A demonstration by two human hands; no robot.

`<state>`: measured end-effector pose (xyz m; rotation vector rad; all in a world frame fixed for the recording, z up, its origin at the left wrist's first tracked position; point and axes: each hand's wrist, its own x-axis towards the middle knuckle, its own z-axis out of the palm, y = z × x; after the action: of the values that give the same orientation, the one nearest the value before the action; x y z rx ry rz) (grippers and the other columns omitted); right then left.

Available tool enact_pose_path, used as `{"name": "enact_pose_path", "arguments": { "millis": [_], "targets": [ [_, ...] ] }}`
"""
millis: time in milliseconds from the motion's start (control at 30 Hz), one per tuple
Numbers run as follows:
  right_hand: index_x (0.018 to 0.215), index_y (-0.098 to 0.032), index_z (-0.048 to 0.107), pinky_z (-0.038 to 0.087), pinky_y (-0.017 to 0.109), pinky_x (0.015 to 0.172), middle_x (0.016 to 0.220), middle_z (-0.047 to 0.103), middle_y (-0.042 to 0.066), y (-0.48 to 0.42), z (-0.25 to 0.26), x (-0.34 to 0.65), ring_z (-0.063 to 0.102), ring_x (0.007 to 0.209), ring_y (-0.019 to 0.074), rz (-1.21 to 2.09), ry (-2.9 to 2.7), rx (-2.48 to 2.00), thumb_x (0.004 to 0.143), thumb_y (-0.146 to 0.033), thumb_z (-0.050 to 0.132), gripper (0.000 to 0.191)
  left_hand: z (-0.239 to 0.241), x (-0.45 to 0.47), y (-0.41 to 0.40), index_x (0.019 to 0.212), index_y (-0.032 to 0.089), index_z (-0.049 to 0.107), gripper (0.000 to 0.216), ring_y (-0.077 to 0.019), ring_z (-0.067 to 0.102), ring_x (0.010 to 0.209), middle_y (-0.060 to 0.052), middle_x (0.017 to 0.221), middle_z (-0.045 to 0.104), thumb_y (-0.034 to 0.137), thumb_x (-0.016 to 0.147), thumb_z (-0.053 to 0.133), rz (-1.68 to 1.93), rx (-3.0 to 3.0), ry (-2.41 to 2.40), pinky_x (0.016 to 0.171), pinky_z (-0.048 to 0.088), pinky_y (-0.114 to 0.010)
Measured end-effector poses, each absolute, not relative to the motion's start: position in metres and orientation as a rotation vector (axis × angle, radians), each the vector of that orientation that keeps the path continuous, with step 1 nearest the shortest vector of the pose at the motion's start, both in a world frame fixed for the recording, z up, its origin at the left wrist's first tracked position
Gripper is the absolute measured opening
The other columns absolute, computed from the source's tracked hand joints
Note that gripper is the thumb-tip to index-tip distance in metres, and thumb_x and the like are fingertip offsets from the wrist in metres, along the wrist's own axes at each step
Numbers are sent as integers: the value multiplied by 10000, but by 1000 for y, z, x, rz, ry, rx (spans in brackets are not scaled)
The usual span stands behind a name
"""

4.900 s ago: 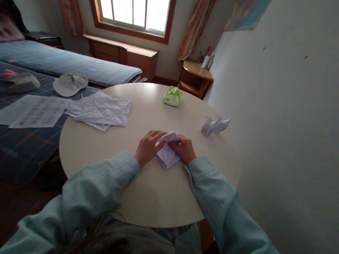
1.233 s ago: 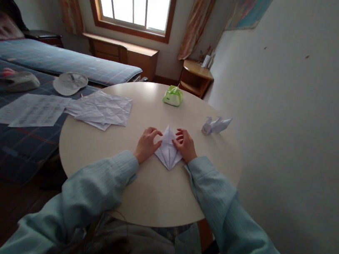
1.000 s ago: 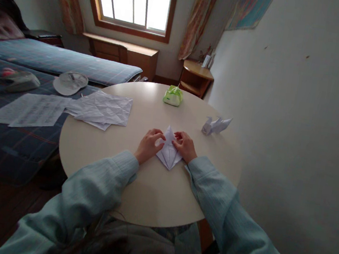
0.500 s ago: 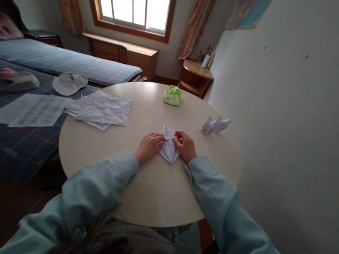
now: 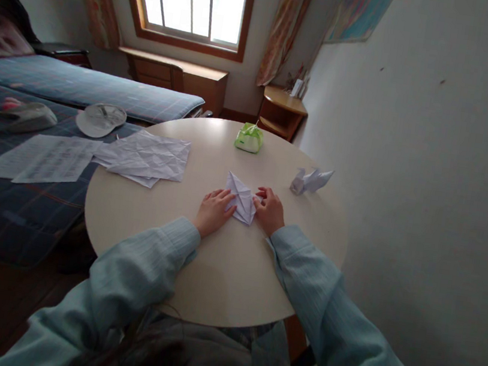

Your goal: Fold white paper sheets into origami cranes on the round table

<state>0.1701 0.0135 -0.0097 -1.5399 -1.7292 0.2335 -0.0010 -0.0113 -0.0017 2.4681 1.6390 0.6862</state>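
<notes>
A small folded white paper (image 5: 243, 202) with crease lines lies on the round table (image 5: 213, 275) in front of me. My left hand (image 5: 216, 210) rests on its left side, thumb and fingers closed on the edge. On the opposite side, my right hand (image 5: 268, 211) has its fingers curled and pinches the paper's right edge. The underside of the sheet and parts of both fingertips are hidden. To the right of my right hand stands a folded paper figure (image 5: 311, 181), shaped like a bird.
A green tissue pack (image 5: 249, 138) stands at the far side of the table. Creased paper sheets (image 5: 152, 157) lie at the left edge. Printed sheets (image 5: 54, 159) and a white cap (image 5: 101, 120) are on the bed. A wall (image 5: 427, 203) rises close on the right.
The folded paper has turned a little counterclockwise, its top corner now further left. My right hand has shifted slightly right; the left hand stays almost in place.
</notes>
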Motion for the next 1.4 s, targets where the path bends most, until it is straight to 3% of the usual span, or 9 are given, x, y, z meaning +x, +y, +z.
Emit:
{"name": "enact_pose_path", "arguments": {
  "millis": [300, 467, 733, 1067, 1200, 1400],
  "targets": [
    [1024, -170, 456, 460, 307, 648, 970, 597, 78, 9, -7, 166, 518, 588, 119, 359, -1666, -1386, 709, -224, 500, 322, -3, 0, -10, 1125, 200, 516, 365, -209, 416, 1150, -55, 1234, 504, 384, 826, 417, 706, 2449, 1629, 977, 318, -370],
    [1027, -167, 455, 452, 291, 639, 967, 605, 77, 5, -2, 164, 501, 561, 110, 369, -1672, -1330, 712, -222, 495, 322, 0, 1, -11, 1174, 158, 464, 504, -211, 436, 1126, -92, 1190, 530, 498, 812, 380, 774, 2384, 1577, 967, 321, -363],
    [932, -181, 503, 465, 296, 691, 841, 641, 55, 2, 4, 164, 579, 721, 157, 323, -1658, -1295, 733, -223, 465, 207, -2, -1, -13, 1329, 192, 261, 833, -264, 212, 1293, -133, 1404, 248, 663, 667, 448, 620, 2477, 1375, 1031, 200, -419],
    [970, -197, 470, 491, 287, 706, 915, 631, 63, -3, 6, 164, 594, 814, 148, 431, -1645, -1086, 790, -336, 448, 229, -2, 0, -14, 1353, 133, 175, 1001, -282, 179, 1301, -172, 1408, 212, 637, 584, 568, 686, 2524, 1246, 1050, 191, -424],
    [976, -198, 468, 489, 293, 717, 939, 627, 72, -3, 6, 164, 593, 830, 153, 424, -1596, -1096, 803, -382, 438, 255, -4, 0, -13, 1335, 126, 220, 872, -272, 184, 1302, -170, 1405, 220, 502, 649, 603, 750, 2524, 1242, 1042, 227, -423],
    [1002, -212, 453, 478, 309, 760, 966, 619, 67, -3, 5, 164, 603, 837, 147, 512, -1606, -1002, 820, -419, 414, 278, -2, -1, -9, 1217, 157, 428, 385, -183, 360, 1221, -113, 1317, 407, 233, 845, 364, 1008, 2346, 1314, 1014, 301, -344]
  ]
}}
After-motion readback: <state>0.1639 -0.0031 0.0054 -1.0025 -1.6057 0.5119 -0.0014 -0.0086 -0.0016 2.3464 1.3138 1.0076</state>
